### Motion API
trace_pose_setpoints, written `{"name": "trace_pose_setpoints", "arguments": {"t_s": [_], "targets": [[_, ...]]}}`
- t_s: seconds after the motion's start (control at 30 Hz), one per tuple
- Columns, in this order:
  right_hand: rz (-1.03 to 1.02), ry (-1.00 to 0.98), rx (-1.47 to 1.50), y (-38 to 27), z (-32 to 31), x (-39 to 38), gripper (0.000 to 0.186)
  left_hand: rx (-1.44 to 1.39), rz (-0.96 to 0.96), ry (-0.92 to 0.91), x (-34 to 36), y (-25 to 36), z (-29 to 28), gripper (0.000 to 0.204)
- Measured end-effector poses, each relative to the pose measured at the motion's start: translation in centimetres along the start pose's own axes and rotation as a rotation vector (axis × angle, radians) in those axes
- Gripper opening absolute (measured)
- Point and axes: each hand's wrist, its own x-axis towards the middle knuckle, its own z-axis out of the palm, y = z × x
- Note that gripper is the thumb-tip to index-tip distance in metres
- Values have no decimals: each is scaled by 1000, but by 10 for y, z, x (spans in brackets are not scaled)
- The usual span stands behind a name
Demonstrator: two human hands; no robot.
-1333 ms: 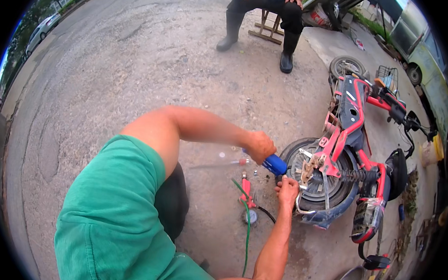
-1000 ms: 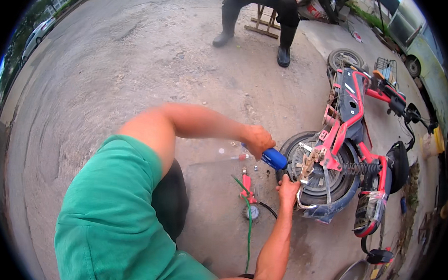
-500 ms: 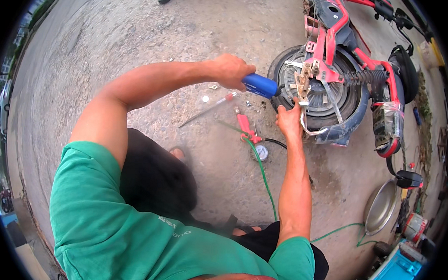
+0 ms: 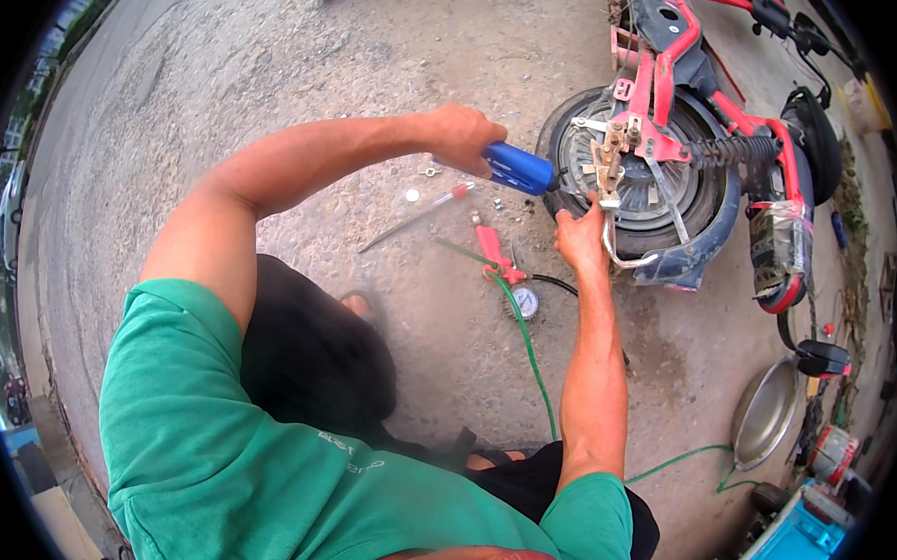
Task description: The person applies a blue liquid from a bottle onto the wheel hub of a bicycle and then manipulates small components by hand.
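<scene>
My left hand is wrapped round the base of a blue bottle, held tilted on its side. The bottle's dark neck meets the edge of a wheel, beside the tyre. At the wheel's near side is my right hand, its fingers curled by the rim and a rusty metal bracket; what they pinch is hidden. The wheel belongs to a red and black two-wheeler lying on its side, with a coil spring next to the wheel.
A red inflator gun with a round gauge and green hose lies on the concrete. Near it are a long thin rod and small loose parts. A metal basin and a blue box stand at right.
Both hands stay at the wheel, with the blue bottle nearly unmoved. The view has shifted slightly, and the other person's shoe at the top shows less.
</scene>
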Motion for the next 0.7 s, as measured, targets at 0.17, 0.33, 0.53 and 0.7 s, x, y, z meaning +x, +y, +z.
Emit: {"name": "trace_pose_setpoints", "arguments": {"t_s": [0.17,0.33,0.53,0.7], "targets": [[-222,132,-129,0,1,1,71,-51,29,13,1,-7,3,39],[-582,324,-327,10,5,8,71,-75,101,49,4,-12,4,40],[-49,-80,-50,-8,-7,6,64,-72,156,114,3,-17,9,38],[-28,-52,-81,-13,-7,5,59,-45,174,184,6,-22,18,39]]}}
